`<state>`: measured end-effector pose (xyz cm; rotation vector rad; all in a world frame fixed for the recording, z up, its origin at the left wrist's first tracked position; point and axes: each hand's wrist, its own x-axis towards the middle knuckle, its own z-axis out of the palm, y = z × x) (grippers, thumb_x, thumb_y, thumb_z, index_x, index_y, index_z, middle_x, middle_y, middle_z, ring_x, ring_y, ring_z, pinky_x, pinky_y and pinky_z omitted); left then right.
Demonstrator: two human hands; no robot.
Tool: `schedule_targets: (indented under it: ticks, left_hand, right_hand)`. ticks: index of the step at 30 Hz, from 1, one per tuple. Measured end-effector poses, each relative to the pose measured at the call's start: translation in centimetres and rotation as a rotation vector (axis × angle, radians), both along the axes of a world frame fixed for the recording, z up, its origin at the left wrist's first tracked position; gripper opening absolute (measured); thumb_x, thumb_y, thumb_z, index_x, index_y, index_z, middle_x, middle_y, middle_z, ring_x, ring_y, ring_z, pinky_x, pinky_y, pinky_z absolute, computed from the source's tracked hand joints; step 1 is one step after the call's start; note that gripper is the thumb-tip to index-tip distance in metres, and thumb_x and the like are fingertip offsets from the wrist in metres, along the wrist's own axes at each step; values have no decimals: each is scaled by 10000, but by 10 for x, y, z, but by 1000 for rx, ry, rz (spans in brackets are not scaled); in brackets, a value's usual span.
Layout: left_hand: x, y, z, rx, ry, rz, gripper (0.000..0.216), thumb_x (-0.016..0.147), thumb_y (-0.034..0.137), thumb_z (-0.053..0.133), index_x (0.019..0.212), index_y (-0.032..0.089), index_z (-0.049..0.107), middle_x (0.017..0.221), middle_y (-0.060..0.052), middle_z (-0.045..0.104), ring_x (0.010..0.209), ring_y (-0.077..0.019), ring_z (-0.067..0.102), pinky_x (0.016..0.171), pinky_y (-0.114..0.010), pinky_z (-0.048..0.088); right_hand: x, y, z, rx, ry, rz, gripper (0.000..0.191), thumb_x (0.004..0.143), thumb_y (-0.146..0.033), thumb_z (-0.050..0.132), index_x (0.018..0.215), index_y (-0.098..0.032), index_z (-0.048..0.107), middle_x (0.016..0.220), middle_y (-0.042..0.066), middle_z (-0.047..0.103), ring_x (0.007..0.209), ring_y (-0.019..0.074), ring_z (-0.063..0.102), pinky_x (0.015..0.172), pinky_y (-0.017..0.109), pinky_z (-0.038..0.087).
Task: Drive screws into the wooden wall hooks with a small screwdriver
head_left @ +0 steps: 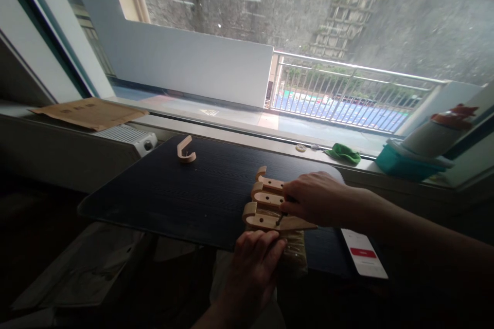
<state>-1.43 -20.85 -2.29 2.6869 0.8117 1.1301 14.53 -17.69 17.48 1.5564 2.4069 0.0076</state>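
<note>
Three pale, drilled wooden hooks (273, 199) lie side by side, curled ends left, a dark screwdriver (280, 218) tilted against the nearest.

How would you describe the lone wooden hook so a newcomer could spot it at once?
Start at the dark table in front of the big window and go to its far left part, near the white radiator. There sits a pale, J-shaped wooden hook. Unlike the three similar hooks lined up side by side, it is by itself.
</note>
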Motion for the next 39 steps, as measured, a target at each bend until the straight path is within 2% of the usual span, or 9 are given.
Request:
schedule_targets:
  ticks: [3,7,14,20,23,27,33,37,39]
  left_hand:
    - [0,-1,2,13,4,-3,437,803,76,508,1230,169,522,1203,-75,536,1084,-241,432,962,-419,291]
    - [0,0,1,28,1,3,447,784,71,525,1221,164,528,1193,-76,541,1066,-243,439,947,-422,297]
    - [0,0,0,18,-5,-2,449,781,60,515,1216,168,530,1182,-77,548,1067,-242,440,943,-419,309]
    - [0,-1,4,25,-6,2,431,792,58,490,1206,167,536,1176,-75,554,1062,-238,445,942,-419,313]
    - [0,0,4,29,-13,-10,441,782,59,499,1210,159,534,1176,-76,554,1055,-233,449,936,-410,317]
    - [0,1,2,43,-5,9,435,786,70,489,1206,171,537,1180,-79,556,1053,-239,454,930,-416,325]
    - [1,2,0,54,-14,7,424,790,77,496,1198,178,547,1169,-76,564,1045,-241,456,929,-412,323]
    - [1,2,1,61,-28,24,405,796,85,494,1184,183,562,1155,-77,574,1041,-237,458,937,-410,317]
    - [2,3,1,66,-26,29,393,801,101,501,1180,185,566,1146,-78,581,1033,-229,465,937,-405,319]
  right_hand:
    - [-5,-2,8,-77,-2,94,119,808,-228,522,828,-198,635,732,25,659,637,161,602,504,255,268]
    - [-5,-3,7,-84,37,185,124,793,-124,522,752,-184,622,724,18,649,643,143,599,502,251,271]
    - [-2,5,-12,-14,24,23,269,898,-296,410,779,-179,620,722,50,674,641,175,626,505,255,294]
    - [-2,2,-7,38,-10,-42,282,885,-357,404,843,-196,632,705,61,681,647,221,641,501,266,304]
    - [1,-3,0,-26,21,37,135,811,-244,504,870,-208,621,779,39,689,697,204,643,517,255,313]
    - [2,-5,2,-93,19,94,143,754,-93,514,755,-192,617,816,31,686,734,168,632,551,235,332]
    - [14,-4,-7,-97,-13,-36,242,856,-259,462,704,-182,634,723,45,671,668,169,609,560,251,340]
    - [46,-21,-15,-102,208,-166,334,893,-364,390,712,-198,616,686,19,652,641,150,579,572,252,363]
    - [58,-35,-25,-35,411,-324,292,905,-376,370,870,-211,609,730,3,652,647,135,571,575,238,390]
